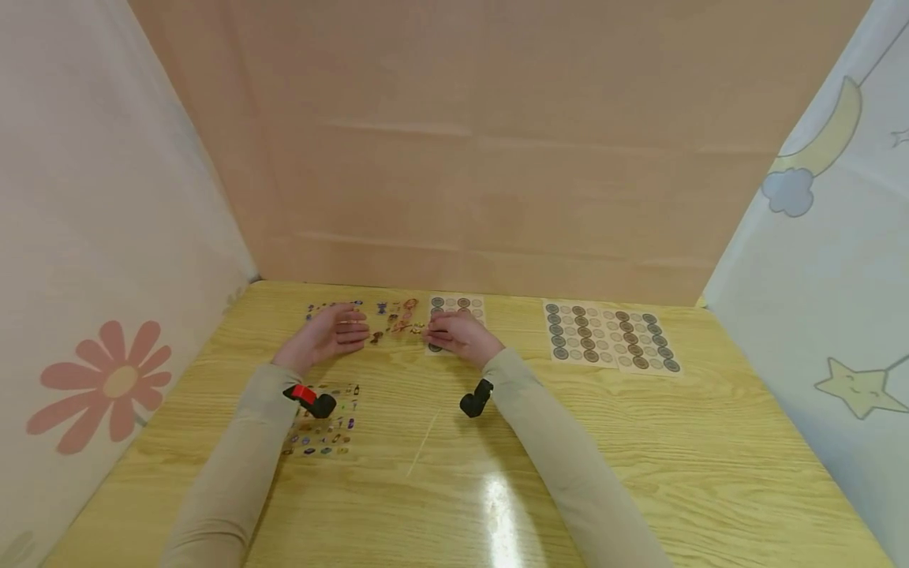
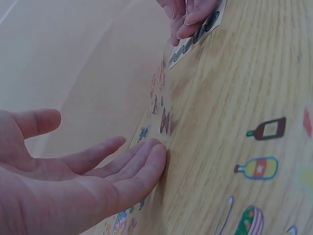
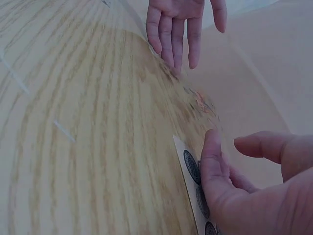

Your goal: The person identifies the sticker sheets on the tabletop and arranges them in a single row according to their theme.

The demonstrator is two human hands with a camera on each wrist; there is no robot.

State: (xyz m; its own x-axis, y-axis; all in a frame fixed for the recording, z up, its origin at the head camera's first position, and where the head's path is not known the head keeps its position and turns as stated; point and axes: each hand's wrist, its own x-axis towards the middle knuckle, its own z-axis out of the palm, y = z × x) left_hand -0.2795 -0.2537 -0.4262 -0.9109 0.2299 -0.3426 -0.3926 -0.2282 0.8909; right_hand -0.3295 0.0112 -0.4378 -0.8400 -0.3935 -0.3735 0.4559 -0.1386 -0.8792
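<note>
My left hand (image 1: 330, 335) rests at the back left with its fingers straight and together and the thumb apart, as the left wrist view shows. Its fingertips touch the table beside a clear sheet of coloured figure stickers (image 1: 409, 306) and partly cover small pictures there. Over a pale sheet of round coin-like stickers (image 1: 458, 303) lies my right hand (image 1: 465, 335), hiding part of it. In the right wrist view its thumb (image 3: 264, 146) and forefinger stand apart, and nothing shows between them.
Two more pale sheets of coin-like stickers (image 1: 602, 335) lie at the back right. Under the left wrist is a sheet of small pictures (image 1: 327, 439), among them bottles (image 2: 266, 129). Cloth walls (image 1: 469, 197) stand at the back and sides of the wooden table (image 1: 398, 505).
</note>
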